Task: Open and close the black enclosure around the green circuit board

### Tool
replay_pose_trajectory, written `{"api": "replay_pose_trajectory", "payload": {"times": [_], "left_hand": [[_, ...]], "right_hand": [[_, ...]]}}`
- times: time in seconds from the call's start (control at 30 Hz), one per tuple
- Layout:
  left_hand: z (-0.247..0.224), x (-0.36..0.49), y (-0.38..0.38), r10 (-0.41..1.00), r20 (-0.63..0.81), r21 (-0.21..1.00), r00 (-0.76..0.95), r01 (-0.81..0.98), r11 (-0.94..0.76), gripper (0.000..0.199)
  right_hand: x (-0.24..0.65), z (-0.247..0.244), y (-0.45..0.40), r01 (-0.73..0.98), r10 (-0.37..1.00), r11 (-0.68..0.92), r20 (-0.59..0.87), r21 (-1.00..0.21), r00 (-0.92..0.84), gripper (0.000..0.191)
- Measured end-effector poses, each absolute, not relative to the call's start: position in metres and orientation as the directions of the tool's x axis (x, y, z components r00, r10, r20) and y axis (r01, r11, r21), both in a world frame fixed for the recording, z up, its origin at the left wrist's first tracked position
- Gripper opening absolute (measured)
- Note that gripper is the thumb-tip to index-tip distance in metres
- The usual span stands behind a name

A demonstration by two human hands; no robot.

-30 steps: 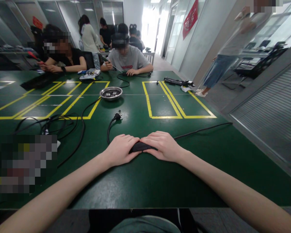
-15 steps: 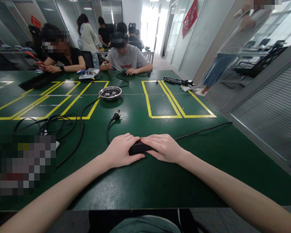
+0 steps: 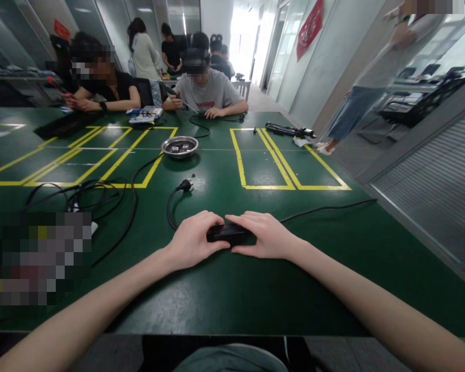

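Observation:
A black power adapter (image 3: 232,234), a brick-shaped box with a cord at each end, lies on the green table in front of me. My left hand (image 3: 197,238) is closed around its left end, thumb on the near side and fingers over the far side. Around the right end my right hand (image 3: 265,235) grips in the same way. The middle of the adapter shows between the hands. From its left a cord curves up to a black plug (image 3: 185,185) with metal prongs. Another black cable (image 3: 329,208) runs off to the right.
A metal bowl (image 3: 180,147) with small metal parts stands beyond the plug. Tangled black cables (image 3: 81,199) lie at left, near a blurred-out object (image 3: 39,258). Yellow tape (image 3: 269,187) marks the table. Two people sit across; a black folded stand-like object (image 3: 289,130) lies at the far right.
My right fingers have lifted and shifted slightly, so more of the adapter's top shows. My left hand has stayed nearly still. The view has shifted a little.

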State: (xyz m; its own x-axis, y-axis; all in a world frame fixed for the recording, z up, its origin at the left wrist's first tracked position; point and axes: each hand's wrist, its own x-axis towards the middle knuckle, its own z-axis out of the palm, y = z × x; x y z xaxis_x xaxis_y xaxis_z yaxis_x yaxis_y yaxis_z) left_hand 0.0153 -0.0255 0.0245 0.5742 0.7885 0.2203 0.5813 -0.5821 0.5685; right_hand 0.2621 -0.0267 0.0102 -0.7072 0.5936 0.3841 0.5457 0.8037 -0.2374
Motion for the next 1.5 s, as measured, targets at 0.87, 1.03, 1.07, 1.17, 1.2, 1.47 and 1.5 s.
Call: {"api": "replay_pose_trajectory", "payload": {"times": [0.87,1.03,1.07,1.17,1.2,1.47,1.5], "left_hand": [[0.030,0.015,-0.032,0.777,0.168,0.604,0.606,0.560,-0.567,0.022],[0.027,0.014,-0.028,0.767,0.190,0.605,0.612,0.543,-0.583,0.025],[0.025,0.013,-0.027,0.758,0.266,0.573,0.596,0.535,-0.621,0.031],[0.021,0.006,-0.024,0.686,0.483,0.442,0.544,0.525,-0.728,0.053],[0.020,0.004,-0.023,0.669,0.518,0.415,0.533,0.528,-0.741,0.053],[0.015,0.002,-0.022,0.608,0.530,0.395,0.591,0.462,-0.794,0.036],[0.015,0.002,-0.022,0.607,0.521,0.404,0.600,0.453,-0.795,0.036]], "right_hand": [[0.261,0.021,-0.037,0.511,0.536,0.843,0.325,-0.167,-0.779,0.050],[0.257,0.021,-0.036,0.592,0.586,0.806,0.125,0.016,-0.801,0.054],[0.259,0.020,-0.033,0.626,0.620,0.780,0.120,0.011,-0.775,0.054],[0.277,0.016,-0.018,0.751,0.750,0.653,0.220,-0.100,-0.623,0.052],[0.287,0.015,-0.010,0.785,0.791,0.598,0.281,-0.163,-0.544,0.051],[0.394,0.022,0.041,0.844,0.794,-0.010,0.509,-0.536,0.333,0.056],[0.404,0.023,0.042,0.839,0.780,-0.079,0.491,-0.538,0.388,0.056]]}}
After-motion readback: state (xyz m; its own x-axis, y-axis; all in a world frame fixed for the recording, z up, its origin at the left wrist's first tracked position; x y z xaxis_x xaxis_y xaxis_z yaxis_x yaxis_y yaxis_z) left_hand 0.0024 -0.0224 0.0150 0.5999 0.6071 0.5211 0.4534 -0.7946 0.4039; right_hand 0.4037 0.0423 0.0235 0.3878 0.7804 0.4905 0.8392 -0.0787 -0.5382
